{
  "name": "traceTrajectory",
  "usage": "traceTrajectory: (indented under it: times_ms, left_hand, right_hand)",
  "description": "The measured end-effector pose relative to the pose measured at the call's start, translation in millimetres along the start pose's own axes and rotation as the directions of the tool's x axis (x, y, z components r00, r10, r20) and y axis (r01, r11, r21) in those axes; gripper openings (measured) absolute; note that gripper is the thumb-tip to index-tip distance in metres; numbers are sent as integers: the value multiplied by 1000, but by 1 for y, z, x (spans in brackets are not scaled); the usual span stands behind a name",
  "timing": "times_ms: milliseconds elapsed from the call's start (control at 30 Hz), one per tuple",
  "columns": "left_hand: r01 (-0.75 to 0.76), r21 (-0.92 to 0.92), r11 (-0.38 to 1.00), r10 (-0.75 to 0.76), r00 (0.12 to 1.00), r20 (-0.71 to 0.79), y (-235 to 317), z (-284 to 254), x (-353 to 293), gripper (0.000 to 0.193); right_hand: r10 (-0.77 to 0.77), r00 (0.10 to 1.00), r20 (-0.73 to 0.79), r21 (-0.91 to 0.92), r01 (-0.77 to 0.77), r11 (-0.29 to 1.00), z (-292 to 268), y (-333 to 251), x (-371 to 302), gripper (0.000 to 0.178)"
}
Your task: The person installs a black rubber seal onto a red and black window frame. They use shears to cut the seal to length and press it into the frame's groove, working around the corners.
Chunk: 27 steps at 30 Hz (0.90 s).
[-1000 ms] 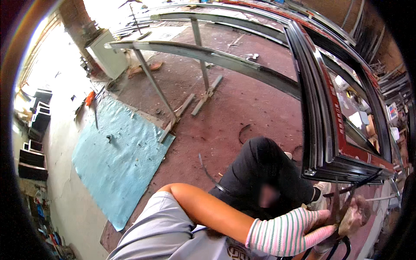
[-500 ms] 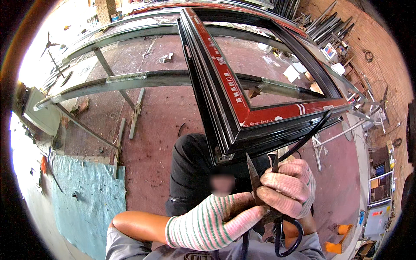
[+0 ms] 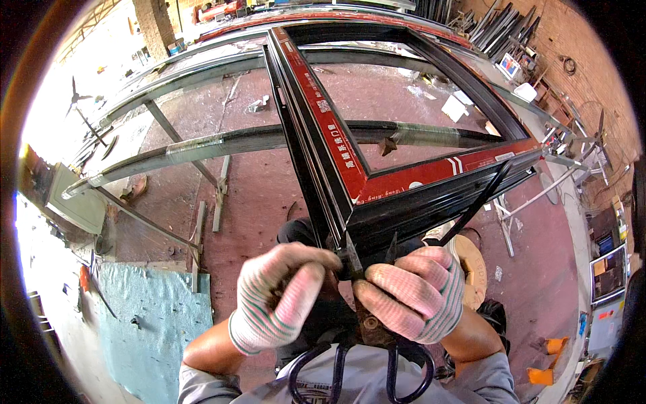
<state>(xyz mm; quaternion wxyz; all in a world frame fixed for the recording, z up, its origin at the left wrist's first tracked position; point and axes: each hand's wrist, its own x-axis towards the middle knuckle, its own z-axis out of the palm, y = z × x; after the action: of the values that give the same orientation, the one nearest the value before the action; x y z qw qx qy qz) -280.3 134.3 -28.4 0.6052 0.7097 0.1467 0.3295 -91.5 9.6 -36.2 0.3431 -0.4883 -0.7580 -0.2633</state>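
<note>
Both my hands wear white knit gloves with green stripes and pinkish fingers. My right hand [image 3: 414, 293] is closed round the scissors [image 3: 370, 323] near the pivot, along with a black rubber-like strip [image 3: 481, 202]. The scissors' blades point up and stand apart; their black loop handles hang spread before my shirt. My left hand [image 3: 279, 296], slightly blurred, pinches beside the left blade's tip; what its fingertips hold is hidden. Just beyond my hands is the near corner of a black window frame [image 3: 383, 215] with red film. The strip runs along its near side to my right hand.
Long metal rails [image 3: 249, 138] on legs support the frame. A blue sheet [image 3: 155, 316] lies on the floor at left. Close to my right arm is a round tan disc [image 3: 473, 273]. Dark profiles [image 3: 501, 37] lean at the back right, and orange pieces [image 3: 540, 376] lie lower right.
My left hand has let go of the scissors' pivot area and moved up and left toward the frame corner. My right hand has moved left and lower; the scissors' handles now hang wider apart.
</note>
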Motion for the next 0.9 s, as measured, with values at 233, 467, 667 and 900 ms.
traceTrajectory:
  times_ms: [233,467,667,900]
  left_hand:
    - [-338,276,900,381,917,-119,-30,-1,22,15]
    - [-521,397,755,596,798,-87,-45,2,38,35]
    - [-750,369,550,701,654,285,-51,-30,87,77]
    - [-850,335,406,478,510,715,-19,-41,143,112]
  right_hand:
    - [80,995,55,42,-83,996,-4,-5,9,45]
    - [87,996,16,-8,-87,996,0,-6,10,38]
    - [76,997,24,-37,-76,996,2,-6,13,41]
    - [78,997,22,-2,-78,997,5,-3,12,42]
